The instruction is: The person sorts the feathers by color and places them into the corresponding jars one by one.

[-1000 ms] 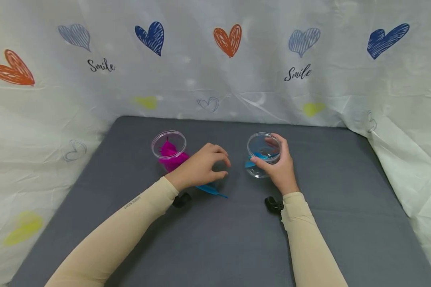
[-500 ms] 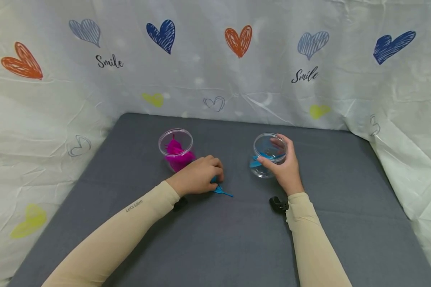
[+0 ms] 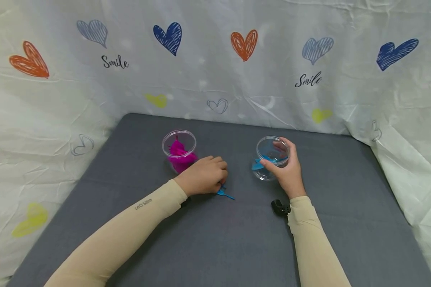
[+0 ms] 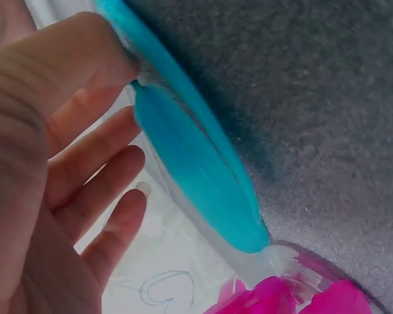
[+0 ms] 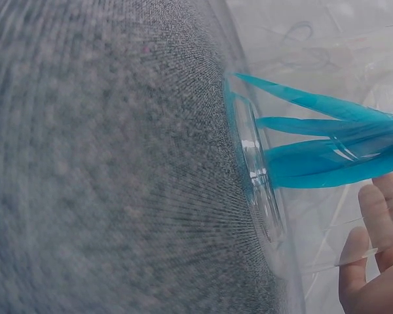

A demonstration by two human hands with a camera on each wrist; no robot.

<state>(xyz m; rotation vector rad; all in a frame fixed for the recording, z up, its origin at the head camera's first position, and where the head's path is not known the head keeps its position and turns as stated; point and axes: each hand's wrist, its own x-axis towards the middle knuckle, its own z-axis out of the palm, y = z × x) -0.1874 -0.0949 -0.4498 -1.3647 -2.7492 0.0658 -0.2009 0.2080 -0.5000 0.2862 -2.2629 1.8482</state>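
Observation:
My left hand (image 3: 204, 175) is low over the grey table, thumb and forefinger pinching the narrow end of a blue feather (image 4: 190, 163). A second blue blade (image 4: 203, 118) lies right alongside it on the cloth. From above, only a thin blue tip (image 3: 225, 193) shows past the fingers. My right hand (image 3: 289, 169) grips a clear plastic cup (image 3: 273, 140) from its right side, fingers behind and thumb in front. Inside that cup are several blue feathers (image 5: 334, 150). Left of the left hand stands another clear cup (image 3: 179, 132), filled with magenta feathers (image 3: 181, 156).
A grey cloth (image 3: 237, 243) covers the table. Behind and beside it hangs a white curtain (image 3: 194, 59) printed with hearts. A black wrist camera (image 3: 280, 207) sits at the right wrist.
My left hand has come down onto the blue feathers and its fingers have closed on one. The right hand keeps its grip on the cup. The head view has shifted slightly.

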